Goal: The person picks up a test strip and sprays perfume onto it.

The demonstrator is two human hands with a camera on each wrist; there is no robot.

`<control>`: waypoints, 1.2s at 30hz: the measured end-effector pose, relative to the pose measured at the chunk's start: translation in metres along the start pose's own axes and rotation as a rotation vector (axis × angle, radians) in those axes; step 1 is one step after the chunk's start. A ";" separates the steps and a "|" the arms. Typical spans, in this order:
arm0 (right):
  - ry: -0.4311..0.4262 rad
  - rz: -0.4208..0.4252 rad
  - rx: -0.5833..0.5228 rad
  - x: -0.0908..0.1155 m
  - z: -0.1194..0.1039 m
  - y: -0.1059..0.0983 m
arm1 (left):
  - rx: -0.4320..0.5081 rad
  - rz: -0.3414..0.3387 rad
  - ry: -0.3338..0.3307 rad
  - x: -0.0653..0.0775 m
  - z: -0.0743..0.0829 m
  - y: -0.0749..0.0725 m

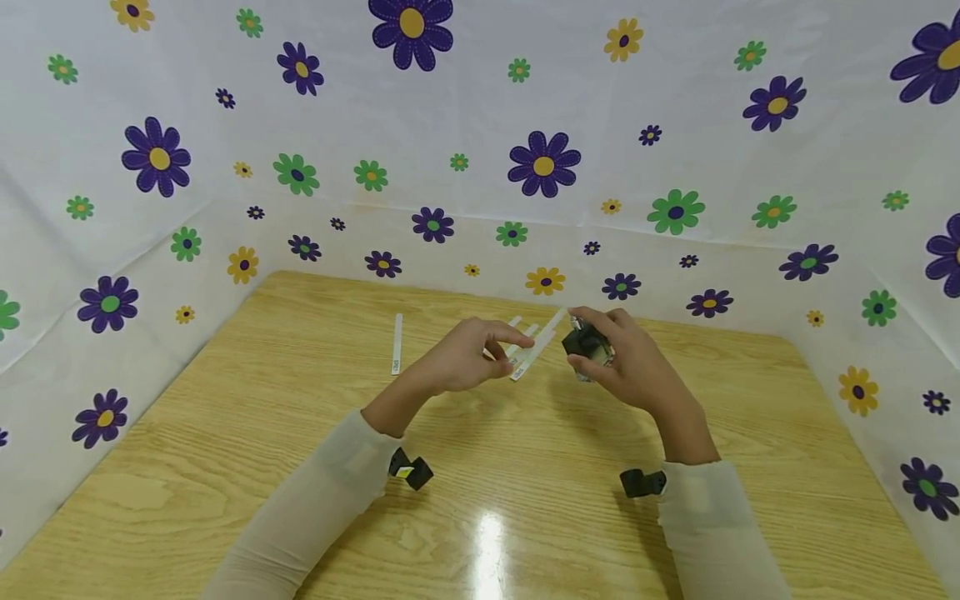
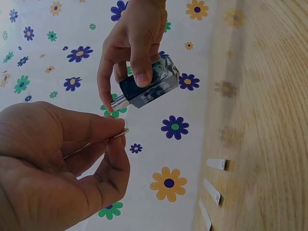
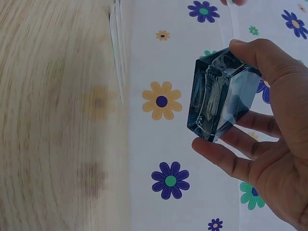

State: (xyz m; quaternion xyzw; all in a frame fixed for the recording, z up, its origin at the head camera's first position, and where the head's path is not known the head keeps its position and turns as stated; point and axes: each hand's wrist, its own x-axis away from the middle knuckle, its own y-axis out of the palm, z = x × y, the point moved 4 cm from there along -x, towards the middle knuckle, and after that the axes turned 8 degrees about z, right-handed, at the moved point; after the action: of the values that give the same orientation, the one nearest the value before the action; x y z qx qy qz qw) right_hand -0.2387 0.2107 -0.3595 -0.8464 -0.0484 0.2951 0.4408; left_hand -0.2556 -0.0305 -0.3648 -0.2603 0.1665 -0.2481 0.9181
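Note:
My left hand (image 1: 472, 354) pinches a thin white paper strip (image 2: 121, 133) between thumb and fingertips, seen nearly edge-on in the left wrist view. Facing it, my right hand (image 1: 633, 358) grips a perfume bottle (image 2: 159, 84) with thumb and fingers. The bottle is bluish clear glass, rectangular, with a silver spray neck (image 2: 119, 102) tilted toward the strip. A small gap separates neck and strip in that view. In the right wrist view the bottle's thick glass base (image 3: 211, 101) faces the camera. More white paper strips (image 2: 212, 191) lie on the table beyond the left hand.
A single white strip (image 1: 397, 343) lies apart at the left on the wooden table (image 1: 480, 467). White cloth (image 1: 480, 108) with printed flowers hangs behind the table and along both sides. Small black cameras (image 1: 411, 469) sit at both wrists.

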 end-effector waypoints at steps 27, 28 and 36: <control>0.033 -0.040 0.006 0.002 0.003 -0.002 | 0.012 -0.008 0.010 0.000 0.001 0.000; 0.030 -0.039 0.008 0.002 0.003 -0.002 | 0.010 -0.007 0.010 0.000 0.001 0.000; 0.035 -0.041 0.018 0.002 0.004 -0.003 | 0.002 -0.001 0.012 0.000 -0.001 -0.001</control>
State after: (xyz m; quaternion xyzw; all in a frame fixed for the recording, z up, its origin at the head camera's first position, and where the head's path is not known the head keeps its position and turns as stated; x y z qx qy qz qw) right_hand -0.2387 0.2156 -0.3600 -0.8462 -0.0554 0.2714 0.4552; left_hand -0.2559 -0.0312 -0.3649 -0.2579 0.1715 -0.2504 0.9173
